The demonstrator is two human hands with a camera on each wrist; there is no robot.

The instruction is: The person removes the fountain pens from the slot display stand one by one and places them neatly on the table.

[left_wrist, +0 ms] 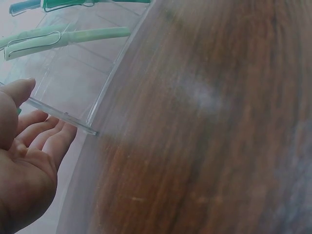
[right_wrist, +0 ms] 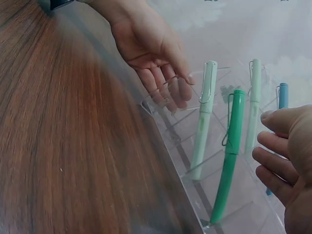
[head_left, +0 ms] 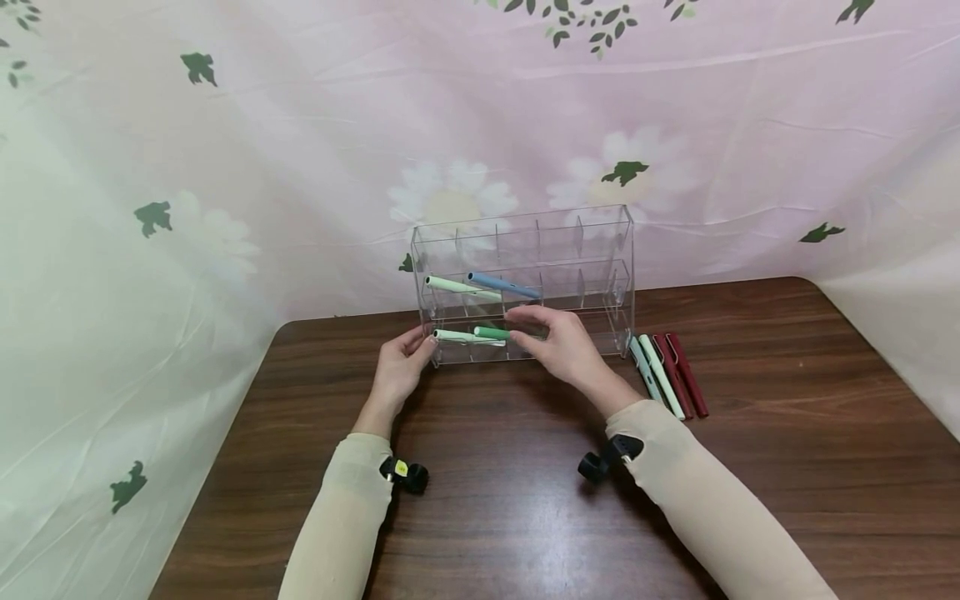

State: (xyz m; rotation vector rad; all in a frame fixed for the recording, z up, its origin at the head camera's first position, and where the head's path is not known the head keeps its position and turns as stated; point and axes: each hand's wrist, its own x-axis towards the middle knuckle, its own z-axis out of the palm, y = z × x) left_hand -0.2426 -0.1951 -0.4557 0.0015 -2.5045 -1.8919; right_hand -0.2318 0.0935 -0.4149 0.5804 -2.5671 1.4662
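A clear acrylic pen rack (head_left: 627, 242) stands at the back of the table. My left hand (head_left: 396, 368) holds its left side, thumb at the front and fingers behind the panel. On the lower tier lie a pale green pen (head_left: 453, 336) and a darker green pen (right_wrist: 231, 151), side by side. Above them, the middle tier carries another pale green pen (head_left: 454, 286) and a blue pen (head_left: 506, 285). My right hand (head_left: 564, 346) hovers at the rack's front by the darker green pen, its fingers spread and apart from that pen in the right wrist view.
Right of the rack, a light blue pen (head_left: 648, 372), a pale green pen (head_left: 663, 377) and two dark red pens (head_left: 688, 377) lie in a row on the wooden table (head_left: 487, 500). A flowered cloth (head_left: 337, 167) hangs close behind the rack.
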